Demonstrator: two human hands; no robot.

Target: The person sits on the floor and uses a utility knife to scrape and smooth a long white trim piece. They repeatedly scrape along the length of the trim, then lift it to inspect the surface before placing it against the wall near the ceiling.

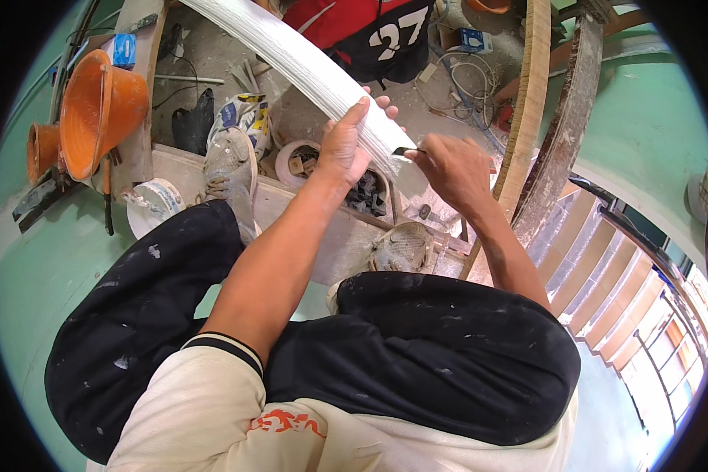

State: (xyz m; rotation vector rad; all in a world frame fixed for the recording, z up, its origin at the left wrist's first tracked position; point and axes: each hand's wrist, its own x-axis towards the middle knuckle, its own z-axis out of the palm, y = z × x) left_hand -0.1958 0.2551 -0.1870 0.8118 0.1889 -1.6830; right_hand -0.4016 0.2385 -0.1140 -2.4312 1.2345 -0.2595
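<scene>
— Doing what, with the left hand (343, 149)?
— Gripping a long white ridged strip (291, 59) near its lower end, with the thumb laid along the upper face and with fingertips peeping past the far edge.
— And with the right hand (458, 173)?
— Pinching a small dark tool (406, 150) between thumb and fingers, up against the strip, a little right of the left fingers. Cannot tell its exact kind; mostly covered by the grip.
— Running which way, that strip?
— Upward and leftward from the left fingers, then out of view at the top.
— Seeing anything under the fingers?
— Yes: lower down, a dusty shoe (402, 247); left of the left fingers, a pale-rimmed container (281, 167).
— And farther out?
— Well left of the fingers, a large orange vessel (127, 102); beyond them, a red and black bag (326, 17); just right of the right fingers, a curved wooden beam (526, 110).
</scene>
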